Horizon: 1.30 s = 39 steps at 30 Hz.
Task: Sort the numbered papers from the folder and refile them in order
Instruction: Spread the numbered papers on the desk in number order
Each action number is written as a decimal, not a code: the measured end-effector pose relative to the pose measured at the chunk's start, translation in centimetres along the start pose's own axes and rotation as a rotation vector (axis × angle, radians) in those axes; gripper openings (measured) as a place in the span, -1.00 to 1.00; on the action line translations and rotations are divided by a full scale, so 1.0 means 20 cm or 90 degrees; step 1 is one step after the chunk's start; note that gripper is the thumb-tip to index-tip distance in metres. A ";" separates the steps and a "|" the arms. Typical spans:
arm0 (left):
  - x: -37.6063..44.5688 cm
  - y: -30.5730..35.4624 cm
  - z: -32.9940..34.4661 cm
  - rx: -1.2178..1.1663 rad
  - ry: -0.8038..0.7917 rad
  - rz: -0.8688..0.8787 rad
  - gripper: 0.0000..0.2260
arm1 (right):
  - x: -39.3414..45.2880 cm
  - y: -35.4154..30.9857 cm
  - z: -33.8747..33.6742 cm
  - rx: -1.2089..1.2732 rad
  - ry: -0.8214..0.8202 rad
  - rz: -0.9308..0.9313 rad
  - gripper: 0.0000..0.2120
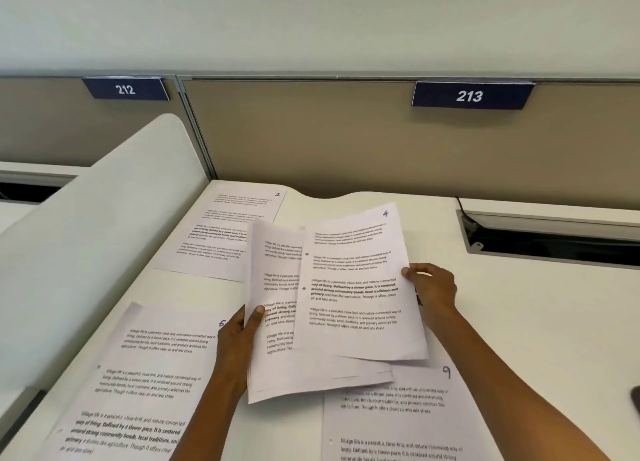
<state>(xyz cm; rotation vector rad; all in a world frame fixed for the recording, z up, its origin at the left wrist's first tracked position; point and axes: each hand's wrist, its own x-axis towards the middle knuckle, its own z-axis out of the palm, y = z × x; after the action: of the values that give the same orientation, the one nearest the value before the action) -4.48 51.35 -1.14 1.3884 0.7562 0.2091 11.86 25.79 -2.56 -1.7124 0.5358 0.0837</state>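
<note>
A person's left hand [242, 332] grips a thin sheaf of white printed papers [277, 367] above a smooth white desk [519, 322], thumb curled over the front at its left edge. The right hand [433, 287] pinches sheet no. 4 [356, 287] by its right edge, fingertips wrapped round; it overlaps the sheaf's right side. Three more sheets lie flat on the desk: no. 1 [221, 232] at the back, no. 6 [145, 384] front left, no. 9 [398, 422] front right, partly under the sheaf. All are matte rectangles w/ blocks of black type & handwritten nos. in the top right corner. Two navy plaques, 212 [125, 89] & 213 [469, 95], hang on the tan fabric partition [311, 135].
</note>
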 end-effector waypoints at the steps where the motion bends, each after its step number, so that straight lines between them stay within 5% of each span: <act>1: 0.02 0.00 -0.01 0.011 0.009 0.007 -0.81 | 0.05 -0.02 0.00 -0.013 0.022 -0.006 -0.85; 5: 0.06 0.04 -0.07 0.059 0.064 0.038 -0.76 | 0.20 -0.11 0.00 -0.055 0.083 -0.036 -0.97; 9: 0.12 0.07 -0.18 0.120 0.116 0.055 -0.59 | 0.30 -0.13 0.04 -0.089 0.108 -0.056 -0.89; 18: 0.24 0.04 -0.19 0.124 0.128 0.034 -0.55 | 0.33 -0.14 0.14 -0.143 0.122 -0.122 -0.77; 22: 0.25 0.05 -0.10 0.093 0.105 0.035 -0.56 | 0.31 -0.13 0.20 -0.319 0.185 -0.351 -0.68; 24: 0.25 0.06 -0.04 0.059 0.093 0.038 -0.67 | 0.24 -0.17 0.27 -0.284 0.103 -0.432 -0.70; 28: 0.22 0.12 0.05 -0.012 0.071 0.032 -0.81 | 0.07 -0.24 0.38 -0.076 -0.272 -0.145 -0.67; 33: 0.26 0.10 0.03 -0.040 0.050 0.008 -0.89 | 0.07 -0.18 0.38 0.057 -0.288 -0.043 -0.80; 39: 0.21 0.11 0.04 -0.021 0.065 0.039 -0.82 | 0.02 -0.19 0.37 0.018 -0.363 -0.020 -0.64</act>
<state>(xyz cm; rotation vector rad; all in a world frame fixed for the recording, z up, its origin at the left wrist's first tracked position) -0.08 53.49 -0.56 1.3779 0.7926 0.3413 15.43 33.06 -0.92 -1.5755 0.0842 0.5212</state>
